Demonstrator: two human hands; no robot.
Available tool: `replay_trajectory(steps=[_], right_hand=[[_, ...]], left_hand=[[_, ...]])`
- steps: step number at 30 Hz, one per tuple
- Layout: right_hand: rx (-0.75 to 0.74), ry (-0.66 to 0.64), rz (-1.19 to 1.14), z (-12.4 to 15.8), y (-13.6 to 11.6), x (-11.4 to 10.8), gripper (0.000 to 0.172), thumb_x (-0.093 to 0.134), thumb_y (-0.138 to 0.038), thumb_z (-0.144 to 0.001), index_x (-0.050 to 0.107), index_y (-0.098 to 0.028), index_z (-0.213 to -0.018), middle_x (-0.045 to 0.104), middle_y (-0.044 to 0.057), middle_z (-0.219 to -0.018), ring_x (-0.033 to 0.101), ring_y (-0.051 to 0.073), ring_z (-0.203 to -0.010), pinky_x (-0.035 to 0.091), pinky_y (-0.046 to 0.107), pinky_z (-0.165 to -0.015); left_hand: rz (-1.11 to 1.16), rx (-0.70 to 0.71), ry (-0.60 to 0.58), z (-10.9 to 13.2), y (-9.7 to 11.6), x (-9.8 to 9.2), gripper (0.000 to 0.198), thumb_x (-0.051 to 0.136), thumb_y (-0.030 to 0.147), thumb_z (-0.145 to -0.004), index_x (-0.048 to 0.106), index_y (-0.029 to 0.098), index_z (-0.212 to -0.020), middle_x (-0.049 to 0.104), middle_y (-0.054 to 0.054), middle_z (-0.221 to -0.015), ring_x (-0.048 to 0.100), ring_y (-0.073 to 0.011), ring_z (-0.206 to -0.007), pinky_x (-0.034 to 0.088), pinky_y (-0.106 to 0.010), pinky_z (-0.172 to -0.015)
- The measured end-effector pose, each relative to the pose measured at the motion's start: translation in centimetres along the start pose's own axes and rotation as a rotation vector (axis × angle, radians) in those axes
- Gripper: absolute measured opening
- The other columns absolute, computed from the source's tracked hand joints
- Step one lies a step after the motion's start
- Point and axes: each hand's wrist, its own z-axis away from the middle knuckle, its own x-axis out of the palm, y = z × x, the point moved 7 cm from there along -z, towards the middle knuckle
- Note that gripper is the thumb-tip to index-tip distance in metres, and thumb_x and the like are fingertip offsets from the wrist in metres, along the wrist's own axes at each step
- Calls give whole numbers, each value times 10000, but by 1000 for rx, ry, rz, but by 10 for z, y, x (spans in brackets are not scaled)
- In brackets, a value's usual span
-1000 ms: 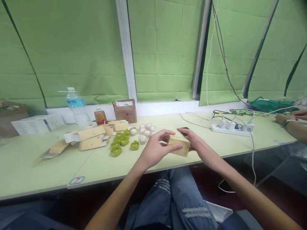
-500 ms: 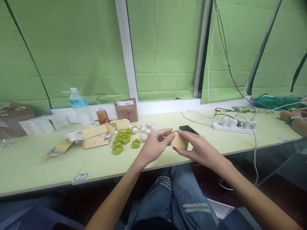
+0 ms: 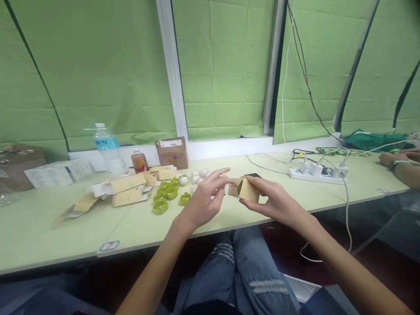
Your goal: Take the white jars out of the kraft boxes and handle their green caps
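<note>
My right hand (image 3: pixel 274 197) grips a small tan cardboard box (image 3: pixel 250 191) above the table's front edge, thumb below and fingers on top. The left end of the box stands open, with a flap (image 3: pixel 233 190) sticking out. At that flap is my left hand (image 3: pixel 205 199), its fingers apart and the index finger stretched out. Whether a fingertip touches the flap I cannot tell. A dark phone-like object (image 3: pixel 253 175) lies behind the box, partly hidden. To the left sit several green flower-shaped pieces (image 3: pixel 166 192) and several round white items in clear cups (image 3: pixel 197 176).
Flattened tan cartons (image 3: pixel 128 189) lie at the left. Behind them stand a water bottle (image 3: pixel 110 151), a drink bottle (image 3: pixel 139 161), a brown box (image 3: pixel 172 152) and white boxes (image 3: pixel 49 174). A power strip (image 3: pixel 316 175) with cables is at the right. Another person's arm (image 3: pixel 402 164) rests farther right.
The end of the box has come open, its flap now out to the left. My left hand has moved slightly left off the box, and its fingers have spread.
</note>
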Motion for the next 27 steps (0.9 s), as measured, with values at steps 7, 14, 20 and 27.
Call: replay_trajectory(steps=[7, 14, 20, 27], right_hand=[[-11, -17, 29, 1, -5, 6, 453, 660, -383, -940, 543, -251, -1356, 705, 100, -1210, 702, 257, -1007, 585, 370, -842], [-7, 55, 82, 3, -4, 6, 444, 649, -361, -947, 538, -250, -1362, 701, 114, -1234, 703, 279, -1052, 587, 399, -875], [0, -13, 70, 5, -1, 19, 494, 640, -352, -953, 506, -261, -1419, 672, 128, -1303, 689, 293, -1106, 581, 437, -921], [-37, -77, -17, 3, -2, 30, 481, 681, -323, -918, 551, -236, -1373, 706, 113, -1237, 698, 265, -1075, 581, 388, -910]], left_hand=[[-120, -1, 15, 0, 7, 2, 257, 540, 328, -992, 729, 206, -867, 556, -116, -1427, 565, -260, -1315, 470, -429, -1109], [-147, -173, 51, 1, -10, 3, 309, 610, 330, -940, 768, 259, -1196, 474, -105, -1580, 501, -324, -1414, 379, -523, -1194], [-106, -225, -8, 1, -18, 5, 328, 686, 289, -876, 773, 291, -1192, 518, -92, -1546, 457, -339, -1445, 336, -554, -1211], [-69, -215, -33, -2, -33, 8, 183, 711, 156, -820, 834, 286, -859, 604, -52, -1442, 590, -314, -1278, 422, -517, -1153]])
